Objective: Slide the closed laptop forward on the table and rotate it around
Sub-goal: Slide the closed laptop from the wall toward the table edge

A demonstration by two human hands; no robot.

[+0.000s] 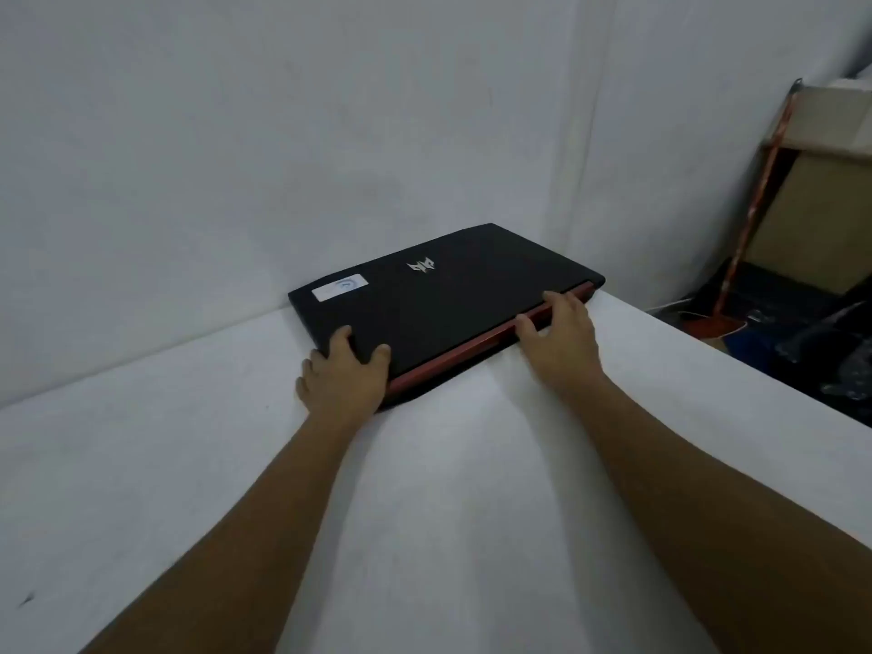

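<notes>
A closed black laptop [453, 299] with a red rear strip, a silver logo and a white sticker lies flat at the far end of the white table [424, 512], close to the wall corner. My left hand [342, 372] grips its near left corner, thumb and a finger on the lid. My right hand [559, 332] presses against the red near edge toward the right, fingers curled over it.
White walls [236, 158] stand directly behind and to the right of the laptop. The table's right edge [755, 370] drops off to a floor area with a cardboard box [811, 205], a red pole [755, 205] and dark clutter.
</notes>
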